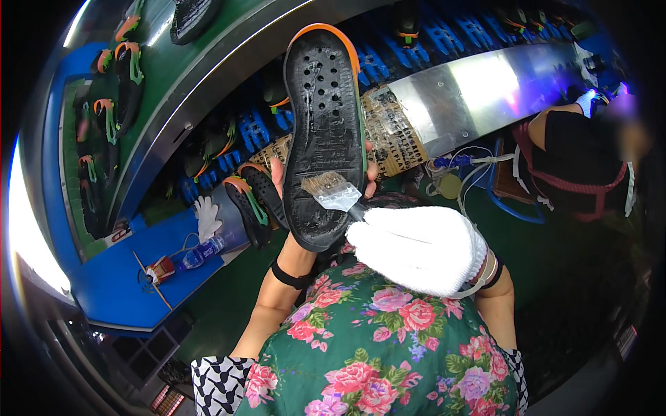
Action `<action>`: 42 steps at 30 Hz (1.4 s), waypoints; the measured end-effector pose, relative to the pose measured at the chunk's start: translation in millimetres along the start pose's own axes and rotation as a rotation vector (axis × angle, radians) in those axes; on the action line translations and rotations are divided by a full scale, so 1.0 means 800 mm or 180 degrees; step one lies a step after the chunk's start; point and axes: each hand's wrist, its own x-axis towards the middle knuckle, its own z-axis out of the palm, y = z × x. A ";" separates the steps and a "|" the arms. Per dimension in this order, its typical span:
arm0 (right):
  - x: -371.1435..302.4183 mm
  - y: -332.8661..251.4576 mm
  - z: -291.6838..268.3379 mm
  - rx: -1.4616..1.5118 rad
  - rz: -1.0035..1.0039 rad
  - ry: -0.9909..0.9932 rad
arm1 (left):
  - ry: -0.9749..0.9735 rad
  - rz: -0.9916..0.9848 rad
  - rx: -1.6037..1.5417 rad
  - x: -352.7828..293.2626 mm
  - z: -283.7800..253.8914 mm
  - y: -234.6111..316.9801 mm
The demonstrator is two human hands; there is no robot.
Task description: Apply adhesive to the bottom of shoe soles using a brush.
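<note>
**Q:** Where is the sole?

**Me:** Sole just above centre of my view, toe at 12, heel at 6. Broad black face turned to me, orange rim round the toe. Tipped up like this, I'd say, so the whole face is in sight and in reach.

**Q:** And your left hand?

**Me:** Left hand, bare, lies behind the sole, palm hidden. It is clamped across the width: fingertips show at the 3 o'clock edge, one digit at the 9 o'clock edge. Likely reason: support from the back leaves the face uncovered.

**Q:** Right hand?

**Me:** Right hand, in white knit, comes in from 4 o'clock, fingers together and closed on the handle of the brush. Exact finger placing under the knit: can't tell. Bristles point to 10 and appear to touch the heel half. Gripping behind the metal collar probably keeps the fingers off the glossy patches.

**Q:** What's round about?

**Me:** Two shoes at 9 o'clock, close by the sole; what carries them I can't make out. Blue table at 8, a bottle and loose glove towards its near end, off to the side, perhaps to leave elbow room. Metal rail at 2.
</note>
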 end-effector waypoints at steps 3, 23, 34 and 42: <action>0.007 0.001 0.004 -0.0614 -0.0560 0.0230 | 0.0519 0.0041 0.0580 0.001 0.014 0.001; 0.010 -0.002 0.005 -0.0091 -0.0252 0.0193 | -0.0566 -0.0144 0.0636 -0.004 -0.022 0.006; 0.023 0.034 -0.033 0.1704 0.1583 0.1040 | -0.0145 0.0138 0.0222 -0.024 -0.047 0.000; 0.016 0.042 -0.029 0.1091 0.1240 0.1378 | 0.0372 -0.0296 0.0200 -0.013 -0.055 0.009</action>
